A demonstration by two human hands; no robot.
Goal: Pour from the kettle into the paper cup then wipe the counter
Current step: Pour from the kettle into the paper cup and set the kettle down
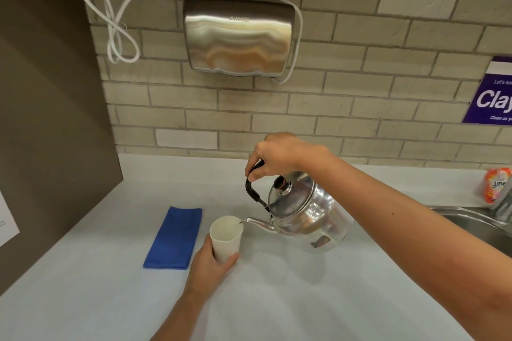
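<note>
A shiny steel kettle (307,216) hangs tilted to the left above the white counter (277,299). My right hand (279,155) grips its black handle from above. The spout tip sits over the rim of a white paper cup (225,238), and a thin stream of water runs into it. My left hand (213,266) wraps around the cup's lower part and holds it on the counter. A folded blue cloth (174,238) lies flat just left of the cup, untouched.
A steel sink (476,225) is set into the counter at the right, with an orange packet (494,184) behind it. A metal hand dryer (238,36) and its white cord hang on the brick wall. A dark panel (50,119) closes the left side.
</note>
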